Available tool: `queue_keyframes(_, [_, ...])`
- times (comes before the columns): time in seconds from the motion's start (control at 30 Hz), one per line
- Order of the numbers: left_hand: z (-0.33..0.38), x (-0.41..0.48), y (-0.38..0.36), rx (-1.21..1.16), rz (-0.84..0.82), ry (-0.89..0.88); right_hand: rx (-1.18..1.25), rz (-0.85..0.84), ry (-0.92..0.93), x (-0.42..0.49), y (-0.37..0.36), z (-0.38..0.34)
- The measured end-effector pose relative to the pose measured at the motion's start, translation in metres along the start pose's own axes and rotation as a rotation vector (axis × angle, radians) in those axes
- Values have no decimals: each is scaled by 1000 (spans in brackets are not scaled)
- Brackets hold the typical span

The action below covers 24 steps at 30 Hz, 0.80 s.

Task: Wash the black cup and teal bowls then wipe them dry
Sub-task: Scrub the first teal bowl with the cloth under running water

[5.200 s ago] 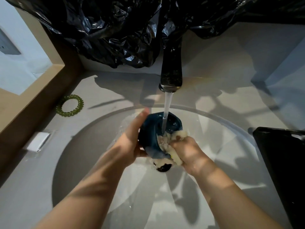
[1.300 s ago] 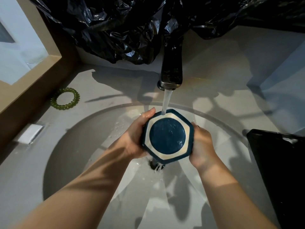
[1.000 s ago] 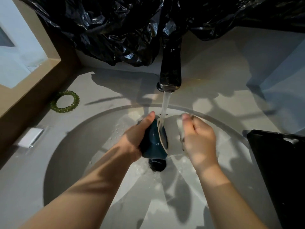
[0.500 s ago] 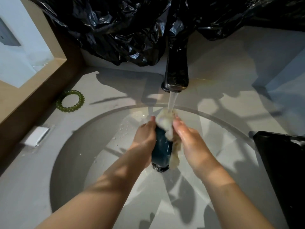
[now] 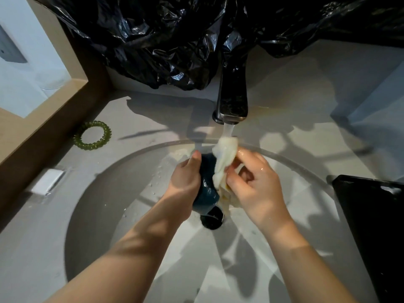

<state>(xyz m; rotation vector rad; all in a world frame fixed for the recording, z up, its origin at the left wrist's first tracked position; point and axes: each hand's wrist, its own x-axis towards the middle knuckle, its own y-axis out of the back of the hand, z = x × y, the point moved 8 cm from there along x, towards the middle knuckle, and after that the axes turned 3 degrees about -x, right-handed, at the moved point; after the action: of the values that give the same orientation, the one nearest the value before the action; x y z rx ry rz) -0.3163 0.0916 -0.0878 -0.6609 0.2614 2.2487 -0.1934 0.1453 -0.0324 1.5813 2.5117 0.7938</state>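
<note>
A teal bowl (image 5: pixel 207 189) stands on edge over the sink drain (image 5: pixel 212 218), gripped from the left by my left hand (image 5: pixel 184 182). My right hand (image 5: pixel 251 182) pinches a pale wet cloth (image 5: pixel 224 158) against the bowl's right side. Water runs from the dark tap (image 5: pixel 232 99) onto the top of the cloth. The bowl's inside is hidden by the cloth and my fingers. No black cup or second bowl is in view.
A round white sink basin (image 5: pixel 131 215) sits in a pale counter. A green spiral hair tie (image 5: pixel 93 135) and a small white block (image 5: pixel 47 181) lie at left. A black tray (image 5: pixel 376 226) is at right. Black plastic sheeting (image 5: pixel 175 40) hangs behind the tap.
The bowl went from showing its base to standing on edge. My right hand took up the cloth and now rubs it on the bowl's right side, a little lower than before.
</note>
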Motion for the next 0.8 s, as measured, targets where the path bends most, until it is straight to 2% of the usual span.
queue_keyframes(0.1, [-3, 1, -2, 46, 24, 9, 4, -48, 30, -12, -31, -2])
queue_keyframes(0.17, [-3, -4, -8, 36, -45, -37, 26, 70, -78, -6, -30, 17])
queue_keyframes(0.23, [-5, -8, -12, 41, -104, -44, 168, 171, -238, 7, -19, 33])
queue_keyframes(0.3, [-4, -10, -14, 43, -111, -66, 415, 57, -360, 9, -28, 38])
queue_keyframes(0.37, [2, -7, -8, 107, -70, -118, 509, -170, -360, -4, -45, 24])
queue_keyframes(0.4, [7, -5, -6, 140, -55, -138, 419, -293, -284, -14, -53, 10])
queue_keyframes(0.47, [14, -1, 0, 196, -28, -204, 121, -405, -110, -25, -62, -3])
queue_keyframes(0.53, [17, -2, 1, 309, -65, -259, -114, -346, 21, -18, -60, -5])
queue_keyframes(0.57, [17, -4, -2, 303, -130, -276, -149, -259, 68, -10, -54, -5])
queue_keyframes(0.6, [15, -7, -6, 263, -199, -274, -84, -187, 33, -2, -46, -1])
queue_keyframes(0.63, [12, -9, -11, 242, -259, -242, 89, -129, -74, 4, -37, 8])
queue_keyframes(0.7, [7, -14, -16, 258, -334, -163, 509, -73, -412, 5, -30, 35])
queue_keyframes(0.8, [2, -16, -21, 86, -373, -59, 873, -140, -891, -15, -39, 63])
